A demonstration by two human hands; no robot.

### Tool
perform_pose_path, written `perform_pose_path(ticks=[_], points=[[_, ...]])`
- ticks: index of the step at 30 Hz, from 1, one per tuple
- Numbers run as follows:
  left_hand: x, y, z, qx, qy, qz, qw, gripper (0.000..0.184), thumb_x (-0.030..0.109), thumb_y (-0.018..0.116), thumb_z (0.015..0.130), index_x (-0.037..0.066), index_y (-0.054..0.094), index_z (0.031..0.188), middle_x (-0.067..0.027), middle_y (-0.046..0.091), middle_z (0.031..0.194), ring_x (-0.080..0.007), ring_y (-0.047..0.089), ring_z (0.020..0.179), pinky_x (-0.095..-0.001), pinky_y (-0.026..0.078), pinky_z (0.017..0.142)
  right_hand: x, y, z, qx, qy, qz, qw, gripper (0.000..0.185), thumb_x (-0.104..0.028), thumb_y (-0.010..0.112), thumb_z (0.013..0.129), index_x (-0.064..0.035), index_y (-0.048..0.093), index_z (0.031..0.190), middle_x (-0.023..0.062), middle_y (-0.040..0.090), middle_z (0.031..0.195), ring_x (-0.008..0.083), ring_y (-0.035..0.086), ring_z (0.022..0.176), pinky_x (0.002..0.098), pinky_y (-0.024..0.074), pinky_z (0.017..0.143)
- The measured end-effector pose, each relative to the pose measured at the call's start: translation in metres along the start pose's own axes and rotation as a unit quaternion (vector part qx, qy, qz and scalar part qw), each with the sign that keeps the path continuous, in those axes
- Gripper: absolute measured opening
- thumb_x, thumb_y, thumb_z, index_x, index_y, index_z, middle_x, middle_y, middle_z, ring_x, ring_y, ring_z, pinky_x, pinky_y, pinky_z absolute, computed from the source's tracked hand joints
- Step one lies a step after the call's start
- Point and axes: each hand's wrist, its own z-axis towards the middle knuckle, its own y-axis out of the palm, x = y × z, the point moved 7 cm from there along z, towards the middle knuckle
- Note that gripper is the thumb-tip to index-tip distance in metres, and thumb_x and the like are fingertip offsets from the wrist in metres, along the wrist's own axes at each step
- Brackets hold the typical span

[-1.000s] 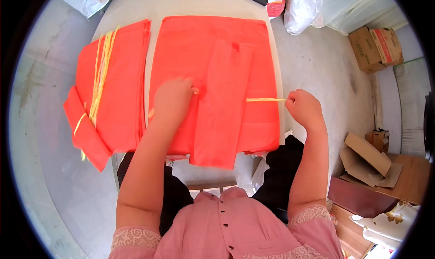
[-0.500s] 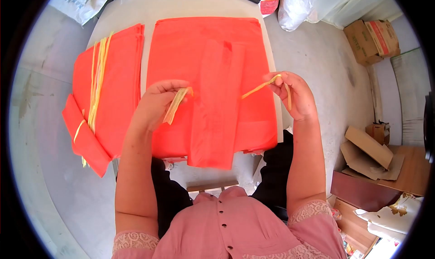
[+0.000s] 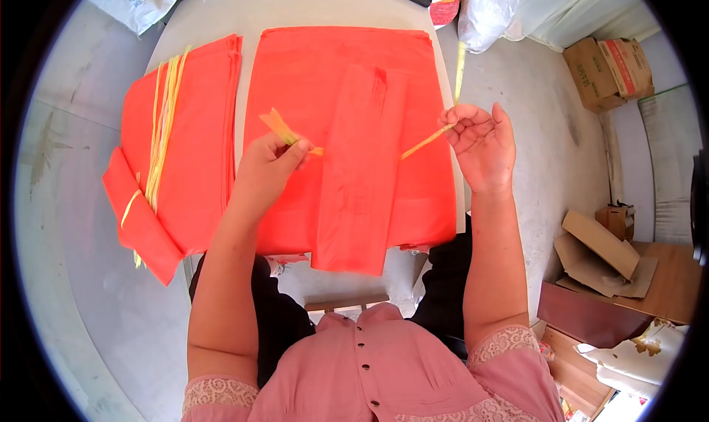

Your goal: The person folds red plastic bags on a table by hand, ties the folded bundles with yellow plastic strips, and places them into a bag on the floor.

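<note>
A long folded bundle of red plastic bags (image 3: pixel 360 193) lies on a wide red stack (image 3: pixel 295 75) on the table. A yellow plastic strap (image 3: pixel 427 141) passes beneath the bundle and comes out on both sides. My left hand (image 3: pixel 269 167) pinches one end, with a short flat tail sticking up past the fingers. On the other side my right hand (image 3: pixel 480 138) grips the strap between thumb and fingers, its free end rising above the hand. Where the strap runs under the bundle is hidden.
Left of the wide stack lies another red stack (image 3: pixel 199 112) with several yellow straps (image 3: pixel 166 127) on it. A rolled red bundle tied in yellow (image 3: pixel 140 215) rests at its corner. Cardboard boxes (image 3: pixel 605 71) stand right, and an opened carton (image 3: pixel 598 259) lies on a wooden cabinet (image 3: pixel 591 311).
My left hand has turned over, so the strap's tail now points up instead of down. The right hand's strap end has swung from hanging down to standing upward.
</note>
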Motion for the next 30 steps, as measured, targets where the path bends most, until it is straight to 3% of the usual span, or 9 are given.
perform_pose_path(ticks=[7,10,13,16,19,22,25,28,30], points=[[-0.001,-0.001,-0.007,-0.051,-0.025,-0.011,0.998,0.021,0.020,0.071,0.103,-0.001,0.073,0.101,0.0021,0.066,0.086,-0.0069,0.058,0.078,-0.0245,0.049,0.074,-0.006,0.006,0.001,-0.048,-0.045,0.014,0.998,0.060,-0.036,0.029,0.112,0.0046,0.072,0.100,0.0146,0.074,0.098,0.0263,0.067,0.104,0.0397,0.0479,0.103],[0.001,0.004,-0.009,-0.057,-0.028,0.003,0.998,0.019,0.018,0.072,0.102,0.000,0.073,0.101,0.0024,0.066,0.085,-0.0068,0.058,0.078,-0.0246,0.048,0.073,0.002,-0.003,0.003,-0.004,-0.041,-0.042,0.998,0.058,-0.037,0.031,0.113,0.0032,0.071,0.101,0.0132,0.070,0.102,0.0290,0.063,0.110,0.0432,0.0462,0.105],[0.004,0.010,-0.008,-0.035,0.018,0.020,0.999,0.014,0.014,0.073,0.100,0.000,0.075,0.102,0.0016,0.068,0.087,-0.0082,0.058,0.079,-0.0262,0.048,0.073,0.009,0.013,0.001,0.019,-0.111,-0.193,0.975,0.059,-0.037,0.031,0.113,0.0053,0.072,0.110,0.0141,0.069,0.112,0.0292,0.062,0.115,0.0433,0.0432,0.109],[0.011,0.023,-0.006,-0.026,0.102,0.043,0.993,0.012,0.010,0.074,0.097,0.000,0.076,0.102,-0.0004,0.070,0.095,-0.0101,0.060,0.083,-0.0278,0.048,0.075,-0.001,0.072,-0.012,-0.138,-0.203,-0.372,0.895,0.060,-0.038,0.031,0.113,0.0046,0.072,0.120,0.0148,0.068,0.122,0.0306,0.058,0.123,0.0431,0.0397,0.114],[0.016,0.038,-0.006,-0.040,0.124,0.057,0.990,0.011,0.007,0.072,0.097,0.000,0.077,0.104,-0.0019,0.069,0.107,-0.0107,0.061,0.091,-0.0278,0.049,0.081,0.011,0.098,-0.013,-0.163,-0.179,-0.449,0.860,0.062,-0.041,0.030,0.113,0.0023,0.072,0.126,0.0141,0.069,0.129,0.0318,0.055,0.131,0.0426,0.0362,0.118],[0.025,0.057,-0.007,-0.077,0.117,0.018,0.990,0.013,0.007,0.070,0.100,0.000,0.077,0.109,-0.0014,0.068,0.114,-0.0092,0.061,0.100,-0.0267,0.048,0.088,0.031,0.107,-0.008,-0.222,-0.251,-0.450,0.828,0.051,-0.034,0.034,0.113,-0.0034,0.070,0.131,0.0091,0.068,0.136,0.0349,0.054,0.133,0.0453,0.0393,0.115],[0.018,0.068,-0.003,-0.103,0.088,-0.066,0.989,0.018,0.008,0.070,0.100,0.000,0.077,0.114,-0.0004,0.069,0.111,-0.0085,0.060,0.101,-0.0264,0.048,0.089,0.058,0.110,-0.008,-0.230,-0.146,-0.404,0.873,0.069,-0.048,0.022,0.114,-0.0010,0.069,0.134,0.0120,0.068,0.137,0.0304,0.051,0.134,0.0451,0.0339,0.121],[0.006,0.073,0.001,-0.103,0.026,-0.135,0.985,0.023,0.009,0.071,0.099,0.000,0.077,0.119,0.0007,0.069,0.105,-0.0074,0.059,0.098,-0.0256,0.048,0.087,0.068,0.105,-0.004,-0.229,-0.112,-0.347,0.903,0.075,-0.053,0.017,0.114,-0.0032,0.068,0.136,0.0134,0.070,0.133,0.0294,0.053,0.133,0.0464,0.0348,0.120],[0.005,0.075,0.004,-0.098,0.026,-0.159,0.982,0.023,0.010,0.069,0.101,-0.001,0.077,0.120,0.0018,0.068,0.104,-0.0064,0.058,0.097,-0.0252,0.048,0.087,0.062,0.094,-0.002,-0.160,-0.038,-0.324,0.932,0.061,-0.046,0.028,0.115,-0.0028,0.066,0.137,0.0131,0.071,0.129,0.0279,0.057,0.130,0.0451,0.0396,0.116]])
